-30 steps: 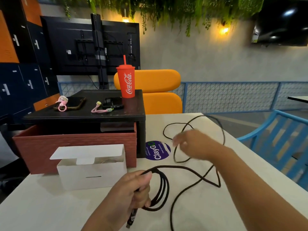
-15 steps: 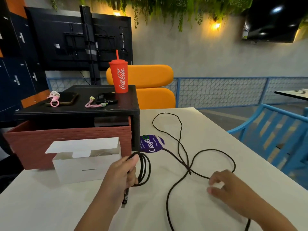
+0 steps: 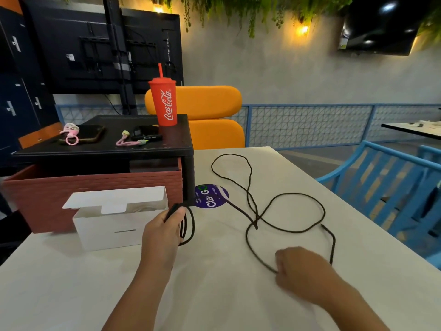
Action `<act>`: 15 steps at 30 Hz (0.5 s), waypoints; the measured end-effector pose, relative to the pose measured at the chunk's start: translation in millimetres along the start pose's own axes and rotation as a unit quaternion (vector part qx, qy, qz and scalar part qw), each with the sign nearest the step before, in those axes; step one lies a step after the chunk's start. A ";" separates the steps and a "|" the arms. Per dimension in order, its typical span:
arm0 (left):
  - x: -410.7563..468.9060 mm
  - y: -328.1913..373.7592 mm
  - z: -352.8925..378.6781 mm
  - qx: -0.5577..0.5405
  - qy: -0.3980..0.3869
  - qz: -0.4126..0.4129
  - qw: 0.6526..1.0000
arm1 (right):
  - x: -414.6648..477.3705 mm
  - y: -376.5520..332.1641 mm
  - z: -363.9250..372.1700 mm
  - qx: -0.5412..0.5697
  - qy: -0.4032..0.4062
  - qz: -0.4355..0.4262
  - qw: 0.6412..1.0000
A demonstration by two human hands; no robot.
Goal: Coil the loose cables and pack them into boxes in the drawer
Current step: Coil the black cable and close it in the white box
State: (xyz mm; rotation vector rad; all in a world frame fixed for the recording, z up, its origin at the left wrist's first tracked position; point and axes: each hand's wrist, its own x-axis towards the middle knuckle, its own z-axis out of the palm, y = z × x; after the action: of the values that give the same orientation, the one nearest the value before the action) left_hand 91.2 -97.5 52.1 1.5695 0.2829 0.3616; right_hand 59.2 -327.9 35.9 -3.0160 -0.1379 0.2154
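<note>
A long black cable (image 3: 298,194) lies in loose loops on the white table (image 3: 214,295). My left hand (image 3: 162,232) grips a small coil of that cable (image 3: 188,225), held upright just right of an open white box (image 3: 114,225). My right hand (image 3: 300,266) rests on the table with its fingers curled round a strand of the loose cable. Behind the box, a brick-red drawer (image 3: 90,185) stands pulled out of a black cabinet (image 3: 105,151).
On the cabinet top stand a red Coca-Cola cup (image 3: 163,103), two pink cables (image 3: 71,134) (image 3: 130,140) and dark devices. A purple round sticker (image 3: 211,197) lies by the cabinet. An orange chair (image 3: 210,115) is behind the table, and blue chairs (image 3: 386,187) stand at the right.
My right hand has come back toward me and lowered onto the table, closing on a cable strand. The loose loops have shifted on the table. The left hand keeps its coil.
</note>
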 end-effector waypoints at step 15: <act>-7.4 -11.8 7.6 0.140 -0.152 0.084 0.975 | 63.6 -40.5 -100.6 0.530 0.352 -0.096 0.766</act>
State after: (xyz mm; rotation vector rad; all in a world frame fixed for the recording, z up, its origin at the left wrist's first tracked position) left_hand 87.9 -107.0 39.8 1.9060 -0.0402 0.2139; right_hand 133.4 -292.4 131.1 -1.7472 -0.1693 -0.6440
